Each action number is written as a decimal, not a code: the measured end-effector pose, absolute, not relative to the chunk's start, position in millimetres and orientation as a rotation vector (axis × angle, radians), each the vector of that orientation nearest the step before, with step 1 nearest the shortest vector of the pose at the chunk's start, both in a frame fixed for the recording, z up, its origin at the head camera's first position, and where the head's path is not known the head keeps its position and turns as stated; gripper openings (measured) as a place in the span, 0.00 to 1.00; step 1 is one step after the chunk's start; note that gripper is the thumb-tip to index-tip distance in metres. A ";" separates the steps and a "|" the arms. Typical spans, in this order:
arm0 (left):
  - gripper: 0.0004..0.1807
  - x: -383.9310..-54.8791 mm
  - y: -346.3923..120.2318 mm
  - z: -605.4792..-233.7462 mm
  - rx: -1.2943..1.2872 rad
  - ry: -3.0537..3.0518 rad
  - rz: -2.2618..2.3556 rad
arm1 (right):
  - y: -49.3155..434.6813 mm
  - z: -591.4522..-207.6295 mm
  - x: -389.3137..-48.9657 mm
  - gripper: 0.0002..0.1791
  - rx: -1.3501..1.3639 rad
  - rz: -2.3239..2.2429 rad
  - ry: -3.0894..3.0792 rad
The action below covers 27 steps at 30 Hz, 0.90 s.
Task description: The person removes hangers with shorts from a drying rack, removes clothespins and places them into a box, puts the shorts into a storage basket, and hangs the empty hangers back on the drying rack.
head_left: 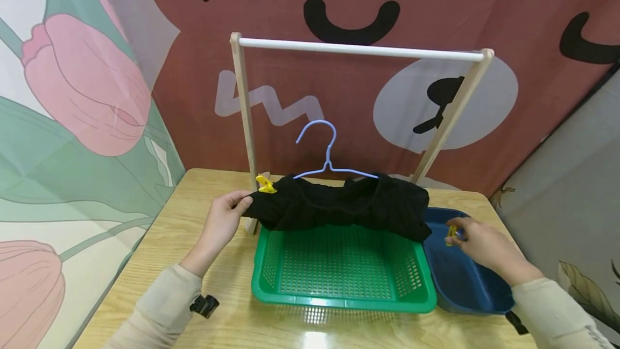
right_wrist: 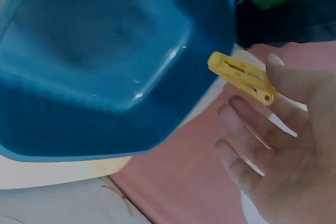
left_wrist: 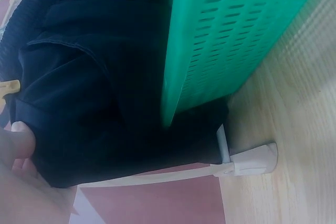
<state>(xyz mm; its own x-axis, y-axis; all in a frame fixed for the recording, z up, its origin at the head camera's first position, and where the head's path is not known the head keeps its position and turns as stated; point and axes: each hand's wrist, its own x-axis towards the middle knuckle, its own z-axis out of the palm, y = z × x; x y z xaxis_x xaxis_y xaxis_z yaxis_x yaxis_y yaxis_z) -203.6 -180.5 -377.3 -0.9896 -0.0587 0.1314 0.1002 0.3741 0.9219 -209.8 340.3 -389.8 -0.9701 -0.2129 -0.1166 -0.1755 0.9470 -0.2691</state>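
One loose yellow clip (head_left: 451,235) worries me most: my right hand (head_left: 486,241) pinches it between thumb and fingertip, the other fingers spread, above the blue basin (head_left: 462,273). Should that light pinch weaken or the clip twist, I expect it to drop in there. My left hand (head_left: 226,214) grips the edge of the black garment (head_left: 334,220) between thumb and fingers, just beside a clamped yellow clip (head_left: 265,183). If I pull too hard on that side, the cloth could slide along the hanger (head_left: 328,155), because I see no clip at its right end. I cannot tell whether the clamped clip catches the hanger as well as the cloth; if only cloth, it would secure little. The garment lies over the back of the green basket (head_left: 344,303), so a fold could snag on the rim when lifted. The hook stands well below the rack's rail (head_left: 358,49).

My count: two clips, one garment, one hanger, one basket, one basin, one rack, two hands.
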 end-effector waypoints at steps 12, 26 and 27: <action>0.12 -201.6 -178.9 -378.5 -0.036 -2.475 -1.696 | 344.7 -421.1 -211.2 0.22 -0.336 -0.362 2.783; 0.12 -197.5 -181.2 -381.6 -0.061 -2.479 -1.672 | 341.3 -450.4 -204.6 0.20 -0.297 -0.419 2.688; 0.12 -197.1 -181.2 -381.7 -0.062 -2.479 -1.670 | 341.0 -450.8 -204.5 0.20 -0.293 -0.425 2.687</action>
